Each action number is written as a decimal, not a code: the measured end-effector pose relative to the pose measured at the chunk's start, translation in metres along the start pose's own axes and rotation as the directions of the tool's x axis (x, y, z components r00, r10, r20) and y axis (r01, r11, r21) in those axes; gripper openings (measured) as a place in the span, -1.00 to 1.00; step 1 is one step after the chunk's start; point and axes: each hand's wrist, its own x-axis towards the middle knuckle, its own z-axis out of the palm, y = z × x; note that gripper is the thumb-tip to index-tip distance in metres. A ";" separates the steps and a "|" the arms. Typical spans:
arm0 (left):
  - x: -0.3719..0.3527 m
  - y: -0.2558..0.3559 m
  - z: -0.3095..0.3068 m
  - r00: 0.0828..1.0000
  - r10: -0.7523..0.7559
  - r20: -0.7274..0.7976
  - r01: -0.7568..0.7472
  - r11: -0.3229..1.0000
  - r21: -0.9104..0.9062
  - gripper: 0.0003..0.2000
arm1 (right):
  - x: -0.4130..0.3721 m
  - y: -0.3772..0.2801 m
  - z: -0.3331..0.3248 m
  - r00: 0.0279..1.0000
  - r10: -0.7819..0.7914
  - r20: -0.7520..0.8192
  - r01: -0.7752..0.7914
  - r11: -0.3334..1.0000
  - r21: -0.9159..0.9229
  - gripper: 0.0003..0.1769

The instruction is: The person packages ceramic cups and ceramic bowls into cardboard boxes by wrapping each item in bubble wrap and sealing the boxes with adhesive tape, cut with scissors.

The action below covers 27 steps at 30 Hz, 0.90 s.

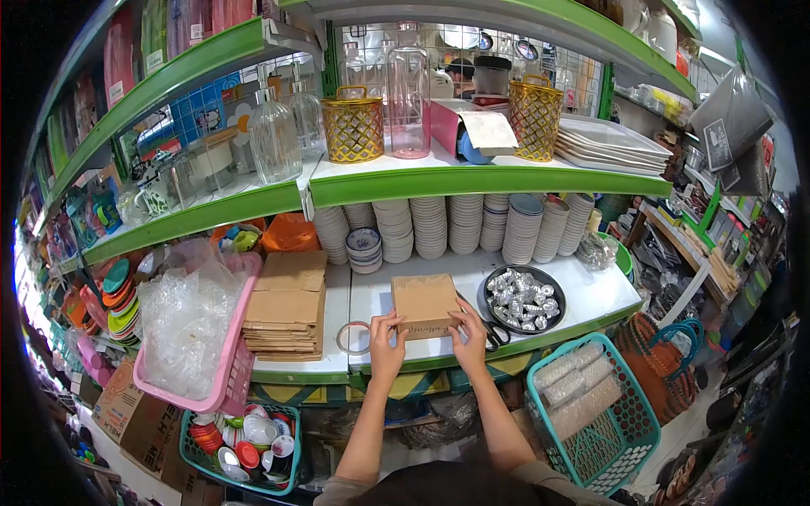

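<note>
Between my two hands is a small brown cardboard box (423, 299) with handwriting on its near side, on the white shelf (371, 281). My left hand (387, 339) grips its near left corner, and my right hand (468, 339) grips the near right corner, fingers closed on the card. Left of the box lies a roll of tape (353, 337). Black-handled scissors (498, 336) lie beside my right hand, partly hidden by it. A black round pan (557, 320) behind the scissors holds several silver, shiny knob-like pieces (525, 297).
A stack of flat cardboard (285, 295) stands at left, near a pink basket (245, 337) of bubble wrap. The teal basket (641, 438) at lower right holds bubble-wrapped packs. Stacked bowls (429, 228) line the back beneath the green-edged upper shelf (489, 181).
</note>
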 end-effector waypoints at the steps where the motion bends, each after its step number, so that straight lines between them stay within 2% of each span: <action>1: 0.000 0.000 0.000 1.000 0.011 -0.009 -0.011 1.000 0.011 -0.80 | -0.001 0.002 -0.001 1.000 0.002 -0.002 -0.002 1.000 -0.001 -0.61; 5: -0.006 0.001 0.002 0.996 0.089 -0.030 -0.089 0.996 0.003 -0.84 | -0.004 0.003 -0.002 0.987 -0.149 -0.056 0.144 0.985 -0.095 -0.65; 7: -0.008 0.001 0.002 0.985 0.161 -0.067 -0.153 0.982 0.113 -0.86 | -0.007 -0.003 -0.002 0.976 -0.202 -0.083 0.191 0.974 -0.121 -0.66; 9: -0.009 -0.007 0.003 0.977 0.193 -0.085 -0.182 0.975 0.125 -0.86 | -0.009 -0.009 -0.002 0.949 -0.297 -0.108 0.271 0.940 -0.206 -0.67; 10: -0.010 -0.010 0.004 0.969 0.226 -0.103 -0.211 0.968 0.138 -0.85 | -0.009 -0.008 -0.001 0.949 -0.296 -0.107 0.270 0.941 -0.205 -0.67; 17: -0.011 -0.019 0.002 0.979 0.196 -0.049 -0.181 0.959 0.216 -0.84 | -0.009 0.002 0.000 0.976 -0.215 -0.042 0.200 0.953 -0.226 -0.67; 19: -0.008 -0.017 0.004 0.994 0.103 -0.044 -0.094 0.982 0.165 -0.85 | -0.004 0.001 0.001 0.982 -0.189 -0.023 0.180 0.959 -0.218 -0.68; 27: -0.002 0.001 -0.002 0.999 0.005 0.034 -0.009 0.994 0.112 -0.75 | 0.005 0.003 0.001 0.996 -0.068 0.061 0.078 0.981 -0.176 -0.57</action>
